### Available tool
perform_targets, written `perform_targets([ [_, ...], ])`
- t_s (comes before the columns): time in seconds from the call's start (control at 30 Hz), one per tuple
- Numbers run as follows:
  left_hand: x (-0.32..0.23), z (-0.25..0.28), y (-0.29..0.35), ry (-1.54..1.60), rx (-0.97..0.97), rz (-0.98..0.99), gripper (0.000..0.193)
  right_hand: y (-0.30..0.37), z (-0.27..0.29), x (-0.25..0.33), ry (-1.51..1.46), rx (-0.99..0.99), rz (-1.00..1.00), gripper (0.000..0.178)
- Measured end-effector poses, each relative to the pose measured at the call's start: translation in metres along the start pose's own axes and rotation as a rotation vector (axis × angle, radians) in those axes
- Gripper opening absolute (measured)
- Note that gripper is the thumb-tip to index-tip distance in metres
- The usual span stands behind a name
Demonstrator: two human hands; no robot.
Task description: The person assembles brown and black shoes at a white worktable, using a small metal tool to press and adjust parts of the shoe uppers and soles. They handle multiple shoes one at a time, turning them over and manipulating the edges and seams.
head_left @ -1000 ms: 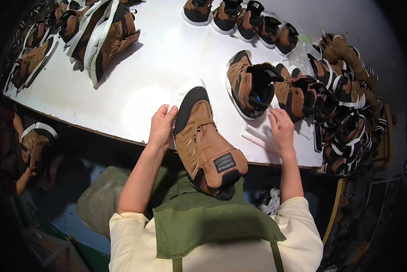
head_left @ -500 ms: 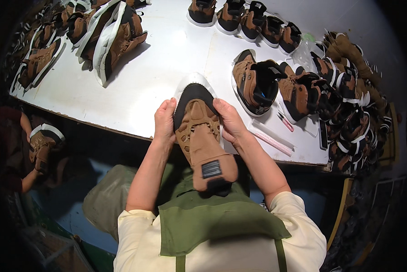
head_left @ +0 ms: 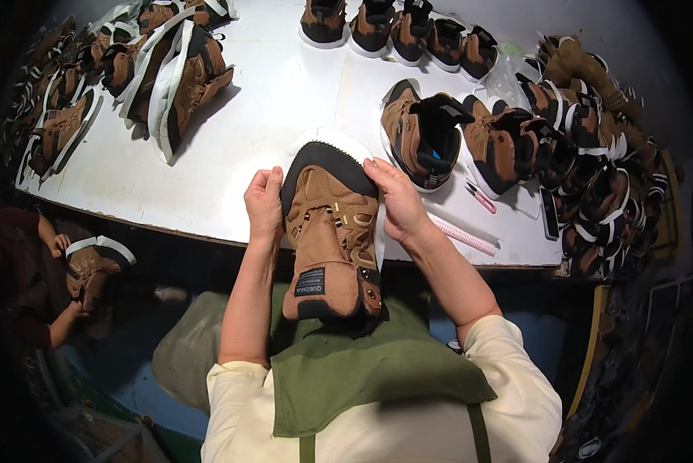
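Observation:
I hold a brown and black shoe upper (head_left: 323, 224) over the table's front edge, its black toe pointing away and its tongue with a dark label toward me. White material borders the toe. My left hand (head_left: 265, 208) grips the left side near the toe, thumb up, its other fingers partly hidden. On the opposite side my right hand (head_left: 397, 202) pinches the edge by the toe between thumb and fingers. Just beyond it stands a brown and black boot (head_left: 425, 139), with a pink-handled pointed tool (head_left: 482, 199) and a pink-and-white ruler (head_left: 462, 234) nearby.
Several shoes line the back of the white table (head_left: 285, 92). A shoe pair (head_left: 184, 85) lies on its side at the left. Heaped shoes (head_left: 605, 185) crowd the right end, beside a dark phone-like object (head_left: 550, 214). At left, another person's hands hold a shoe upper (head_left: 92, 270).
The shoe upper has turned and tilted in my hands, with its tongue swung left and its right side lacing now showing. My hands have shifted slightly. The other person's shoe has moved right and down.

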State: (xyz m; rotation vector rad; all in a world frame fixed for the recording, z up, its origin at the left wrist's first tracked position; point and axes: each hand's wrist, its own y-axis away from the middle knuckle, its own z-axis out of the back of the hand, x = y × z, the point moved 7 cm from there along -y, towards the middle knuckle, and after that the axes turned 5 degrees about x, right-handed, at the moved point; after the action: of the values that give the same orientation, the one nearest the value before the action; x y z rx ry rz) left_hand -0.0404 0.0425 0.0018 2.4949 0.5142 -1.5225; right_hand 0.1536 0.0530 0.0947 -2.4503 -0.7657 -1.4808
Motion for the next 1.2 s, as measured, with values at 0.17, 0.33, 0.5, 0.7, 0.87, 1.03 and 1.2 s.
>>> perform_targets([
  [0.17, -0.001, -0.002, -0.001, -0.081, 0.025, -0.017, 0.027, 0.004, -0.002, 0.001, 0.004, 0.007, 0.002, 0.027],
  [0.33, 0.004, -0.001, -0.007, -0.088, 0.021, -0.026, 0.027, 0.002, -0.005, 0.001, 0.001, 0.035, 0.011, 0.028],
  [0.5, -0.002, -0.005, -0.012, -0.025, 0.035, -0.039, 0.026, 0.001, -0.002, 0.004, 0.051, -0.002, 0.022, 0.032],
  [0.7, -0.017, 0.01, -0.016, -0.244, -0.021, -0.096, 0.024, -0.004, -0.004, -0.007, 0.143, -0.033, -0.025, 0.036],
  [0.87, -0.017, -0.014, -0.033, -0.352, 0.063, -0.298, 0.024, 0.004, 0.014, -0.029, -0.04, 0.004, -0.21, 0.033],
  [1.03, -0.025, -0.013, -0.057, -0.236, 0.034, -0.215, 0.028, -0.027, 0.007, -0.019, 0.073, 0.076, -0.136, 0.031],
  [1.2, -0.027, -0.018, -0.056, -0.236, 0.009, -0.182, 0.03, -0.031, -0.001, -0.002, 0.14, 0.118, -0.017, 0.028],
])
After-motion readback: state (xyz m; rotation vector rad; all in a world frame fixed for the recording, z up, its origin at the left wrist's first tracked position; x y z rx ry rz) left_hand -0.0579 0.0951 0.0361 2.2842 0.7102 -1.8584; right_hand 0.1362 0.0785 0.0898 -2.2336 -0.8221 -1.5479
